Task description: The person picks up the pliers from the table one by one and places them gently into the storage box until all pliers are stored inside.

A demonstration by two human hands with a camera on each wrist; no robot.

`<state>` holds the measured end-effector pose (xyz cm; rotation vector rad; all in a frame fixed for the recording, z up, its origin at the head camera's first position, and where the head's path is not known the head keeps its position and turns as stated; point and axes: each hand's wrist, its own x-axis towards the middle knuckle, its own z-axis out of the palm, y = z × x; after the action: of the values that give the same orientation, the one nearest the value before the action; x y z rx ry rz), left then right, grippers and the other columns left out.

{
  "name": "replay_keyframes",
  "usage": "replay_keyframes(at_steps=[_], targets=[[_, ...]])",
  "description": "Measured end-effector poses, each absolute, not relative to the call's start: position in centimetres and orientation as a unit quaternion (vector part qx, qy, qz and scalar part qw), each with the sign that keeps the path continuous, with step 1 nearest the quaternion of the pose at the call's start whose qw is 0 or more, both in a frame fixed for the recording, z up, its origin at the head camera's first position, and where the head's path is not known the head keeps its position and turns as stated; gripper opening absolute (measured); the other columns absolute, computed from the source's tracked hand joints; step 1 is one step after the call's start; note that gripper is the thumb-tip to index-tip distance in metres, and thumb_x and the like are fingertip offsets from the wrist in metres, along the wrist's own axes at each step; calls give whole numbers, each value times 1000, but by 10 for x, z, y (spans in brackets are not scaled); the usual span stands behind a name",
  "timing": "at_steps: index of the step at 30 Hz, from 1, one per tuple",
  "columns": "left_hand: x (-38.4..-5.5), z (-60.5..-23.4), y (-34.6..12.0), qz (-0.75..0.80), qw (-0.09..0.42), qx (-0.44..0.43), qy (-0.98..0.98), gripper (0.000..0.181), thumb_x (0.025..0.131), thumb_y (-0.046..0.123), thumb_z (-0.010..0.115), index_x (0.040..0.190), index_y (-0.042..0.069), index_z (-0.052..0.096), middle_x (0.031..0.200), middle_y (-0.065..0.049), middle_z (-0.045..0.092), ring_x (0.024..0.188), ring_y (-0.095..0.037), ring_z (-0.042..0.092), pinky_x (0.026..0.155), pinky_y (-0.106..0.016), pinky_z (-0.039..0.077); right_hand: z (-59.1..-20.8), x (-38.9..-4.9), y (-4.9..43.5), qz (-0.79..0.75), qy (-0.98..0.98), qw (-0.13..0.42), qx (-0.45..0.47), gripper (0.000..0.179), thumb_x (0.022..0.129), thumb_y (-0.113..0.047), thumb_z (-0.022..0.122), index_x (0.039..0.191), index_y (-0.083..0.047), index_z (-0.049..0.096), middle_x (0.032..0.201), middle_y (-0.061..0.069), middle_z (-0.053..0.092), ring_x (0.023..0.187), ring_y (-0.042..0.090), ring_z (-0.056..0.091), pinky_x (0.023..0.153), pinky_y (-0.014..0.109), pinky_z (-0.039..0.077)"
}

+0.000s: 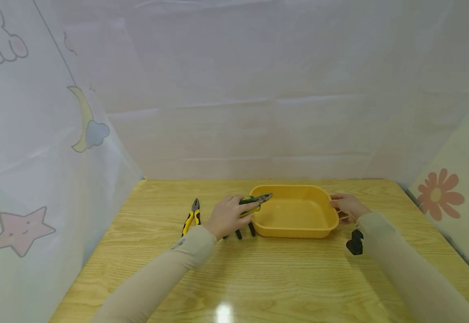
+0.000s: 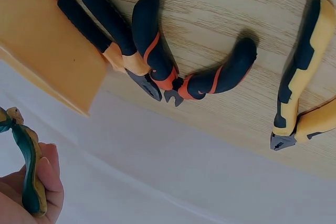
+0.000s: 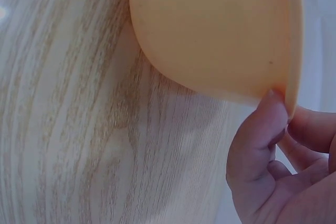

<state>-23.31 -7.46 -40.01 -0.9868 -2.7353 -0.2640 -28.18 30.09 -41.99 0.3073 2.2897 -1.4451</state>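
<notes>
My left hand (image 1: 229, 216) grips pliers with green and yellow handles (image 2: 30, 166). Their metal jaws reach over the left rim of a yellow plastic basin (image 1: 295, 233). At the basin's right end, my right hand (image 1: 348, 206) pinches the rim between thumb and fingers, as the right wrist view shows up close (image 3: 262, 150). No objects show inside the basin. Beside its left end, in the left wrist view, lie pliers with black and orange grips (image 2: 107, 30) and open cutters with black and red handles (image 2: 157, 40). Farther off are black and yellow pliers (image 2: 299, 72).
The wooden table (image 1: 291, 278) carries everything. A pale cloth wall (image 1: 238, 112) rises behind it, with printed cloth at both sides. A small black object (image 1: 354, 242) sits by the right wrist.
</notes>
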Motion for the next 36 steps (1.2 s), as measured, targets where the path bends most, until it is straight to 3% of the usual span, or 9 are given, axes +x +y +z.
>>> replay_keyframes(at_steps=[8, 19, 24, 29, 36], targets=[[-235, -397, -64, -83, 118, -344, -928, 37, 99, 32, 58, 135, 27, 61, 124, -16, 59, 107, -29, 60, 79, -43, 54, -419, -283, 301, -519, 820, 211, 114, 52, 106, -15, 39, 150, 6, 23, 93, 10, 62, 72, 19, 60, 65, 33, 53], [-239, -400, -51, -85, 108, -348, -927, 37, 101, 37, 51, 136, 29, 60, 119, -16, 60, 103, -30, 60, 77, -42, 53, -419, -283, 302, -515, 823, 211, 115, 52, 106, -15, 39, 150, 6, 23, 95, 12, 62, 74, 21, 60, 66, 34, 53], [-239, -398, -42, -74, 95, -348, -930, 37, 100, 35, 54, 136, 27, 60, 117, -15, 61, 102, -28, 60, 82, -41, 52, -421, -282, 304, -516, 823, 211, 110, 52, 106, -15, 39, 150, 7, 23, 96, 12, 62, 74, 21, 60, 66, 34, 53], [-242, -399, -36, -64, 92, -348, -931, 38, 99, 37, 55, 136, 29, 60, 114, -12, 62, 93, -23, 61, 74, -35, 52, -422, -281, 304, -518, 822, 212, 107, 52, 106, -15, 40, 150, 7, 23, 95, 12, 63, 73, 21, 61, 65, 34, 53], [-243, -400, -29, -70, 109, -351, -928, 36, 98, 38, 58, 133, 30, 62, 106, -8, 64, 70, -14, 51, 58, -25, 40, -420, -280, 303, -515, 825, 212, 101, 53, 106, -15, 39, 151, 6, 21, 95, 12, 63, 73, 20, 61, 65, 34, 53]])
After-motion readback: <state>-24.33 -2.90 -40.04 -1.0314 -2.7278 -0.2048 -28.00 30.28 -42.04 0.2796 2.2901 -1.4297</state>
